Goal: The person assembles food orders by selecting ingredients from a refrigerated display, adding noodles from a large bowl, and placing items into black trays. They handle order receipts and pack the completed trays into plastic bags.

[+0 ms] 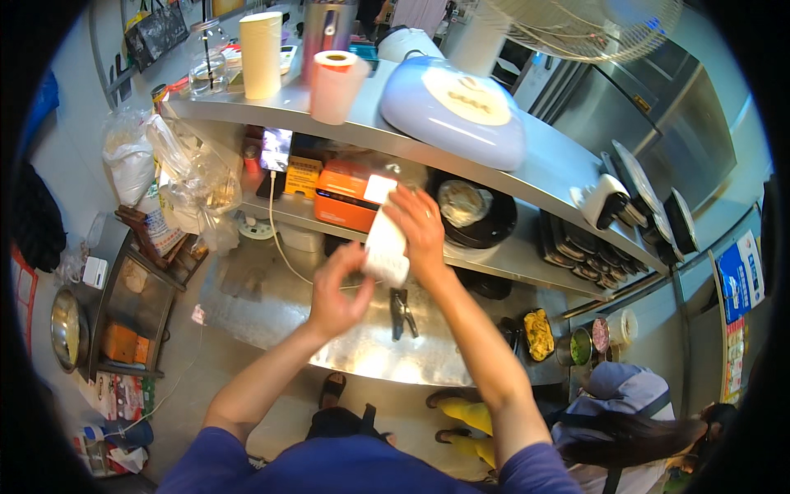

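Note:
A curling white paper slip [385,247] hangs in front of an orange box-shaped machine [346,198], which looks like a receipt printer. My right hand [418,229] is closed on the slip's upper right side, with fingertips near the machine's front. Whether the paper is still joined to the machine is hidden behind my fingers. At the slip's lower left edge is my left hand [336,290], fingers curved and thumb apart; it looks slightly blurred. Below both hands, a dark clip or pliers-like tool [401,314] lies on the steel counter [271,309].
A lit phone [276,150] on a white cable stands left of the machine. To the right sits a black pan [498,218] holding a wrapped bundle. A fan [469,99] occupies the upper shelf. Another person [617,412] is close on my right, near food containers [580,346].

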A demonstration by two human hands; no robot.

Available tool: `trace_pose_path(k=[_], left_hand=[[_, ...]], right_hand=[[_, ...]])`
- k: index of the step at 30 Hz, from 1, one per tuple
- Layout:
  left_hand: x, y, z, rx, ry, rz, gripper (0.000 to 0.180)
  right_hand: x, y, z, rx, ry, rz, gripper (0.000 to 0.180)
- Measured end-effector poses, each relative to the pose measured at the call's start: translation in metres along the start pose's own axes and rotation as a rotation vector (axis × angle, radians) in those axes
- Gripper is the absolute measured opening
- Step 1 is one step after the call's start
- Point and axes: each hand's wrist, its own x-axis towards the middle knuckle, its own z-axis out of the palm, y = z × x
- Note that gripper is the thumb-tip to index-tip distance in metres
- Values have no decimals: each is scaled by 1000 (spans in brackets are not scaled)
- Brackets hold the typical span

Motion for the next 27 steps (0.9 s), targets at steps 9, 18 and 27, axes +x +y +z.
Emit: trace_pose_path(k=[9, 18, 27], left_hand=[[77, -81, -20, -81, 29, -120, 22], [94, -60, -3, 29, -16, -51, 12], [127, -36, -7, -311, -33, -243, 12]], right_hand=[[3, 81, 88, -38, -374, 113, 57], [4, 98, 63, 60, -568, 180, 82], [-7, 58, 51, 202, -301, -49, 36]])
